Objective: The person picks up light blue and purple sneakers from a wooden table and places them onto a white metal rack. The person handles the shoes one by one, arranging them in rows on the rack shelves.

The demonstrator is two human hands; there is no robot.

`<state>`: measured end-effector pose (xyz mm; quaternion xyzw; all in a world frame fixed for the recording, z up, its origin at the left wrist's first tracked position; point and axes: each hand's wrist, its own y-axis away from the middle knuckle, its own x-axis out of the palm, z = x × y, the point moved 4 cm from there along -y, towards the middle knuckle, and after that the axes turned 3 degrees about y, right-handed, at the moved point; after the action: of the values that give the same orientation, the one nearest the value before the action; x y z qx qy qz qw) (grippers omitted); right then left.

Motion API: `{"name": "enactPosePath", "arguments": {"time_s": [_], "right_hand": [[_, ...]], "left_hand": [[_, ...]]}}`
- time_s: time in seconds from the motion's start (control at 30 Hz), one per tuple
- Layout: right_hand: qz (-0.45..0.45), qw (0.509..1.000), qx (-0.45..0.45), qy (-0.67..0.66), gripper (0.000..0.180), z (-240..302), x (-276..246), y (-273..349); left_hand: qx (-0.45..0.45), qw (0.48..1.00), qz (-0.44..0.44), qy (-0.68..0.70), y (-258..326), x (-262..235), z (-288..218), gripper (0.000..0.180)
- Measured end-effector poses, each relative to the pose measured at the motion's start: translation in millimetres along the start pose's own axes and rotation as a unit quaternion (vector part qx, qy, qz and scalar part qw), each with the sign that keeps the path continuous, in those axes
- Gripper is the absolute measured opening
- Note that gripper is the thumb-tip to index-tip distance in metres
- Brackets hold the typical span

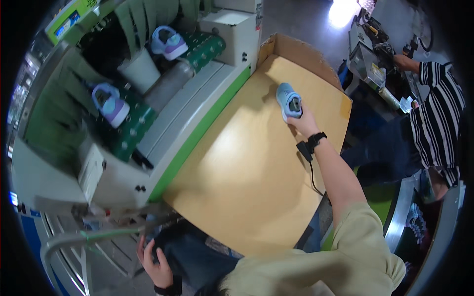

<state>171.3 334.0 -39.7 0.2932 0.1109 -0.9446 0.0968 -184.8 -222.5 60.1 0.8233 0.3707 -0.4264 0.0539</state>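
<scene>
At the far right part of the wooden tabletop (237, 182), my right hand (304, 122) grips a light blue sneaker (285, 96) by its heel end, toe pointing away from me. Something dark fills the shoe's opening. My left hand (156, 264) hangs low at the lower left, beside a grey metal tube rail (98, 232), fingers apart and holding nothing. Two shoes in pale blue and lilac, one nearer (111, 104) and one farther (169, 43), sit on green dotted belts at the machine's mouth.
Green strip curtains (49, 106) hang over the machine's opening, left of the table. A cardboard wall (306, 56) edges the table's far side. To the right, a person in a striped shirt (437, 123) works at another machine (368, 64). A cable (313, 177) runs from my right wrist strap.
</scene>
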Motion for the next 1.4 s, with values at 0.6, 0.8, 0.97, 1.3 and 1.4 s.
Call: {"name": "enactPosePath", "arguments": {"time_s": [0.6,0.8,0.97,1.3,1.4], "right_hand": [[0.236,0.955,-0.176,-0.043,0.081,136.4,124.4,290.6],[0.248,0.957,-0.151,-0.008,0.088,120.1,118.3,290.5],[0.268,0.956,-0.110,-0.042,0.091,120.5,118.2,290.4],[0.224,0.965,-0.131,-0.032,0.085,128.0,117.9,294.2],[0.219,0.966,-0.115,-0.073,0.084,136.6,124.4,288.6]], "left_hand": [[-0.011,0.860,-0.388,-0.331,-103.9,-136.5,210.8,0.097],[-0.251,0.899,-0.179,-0.312,-142.1,-123.9,214.5,0.055],[-0.147,0.916,-0.195,-0.319,-150.2,-146.5,198.2,0.055],[-0.252,0.948,-0.031,-0.192,-194.3,-169.9,339.8,0.067],[-0.213,0.944,-0.004,-0.253,-197.7,-177.0,344.1,0.066]]}}
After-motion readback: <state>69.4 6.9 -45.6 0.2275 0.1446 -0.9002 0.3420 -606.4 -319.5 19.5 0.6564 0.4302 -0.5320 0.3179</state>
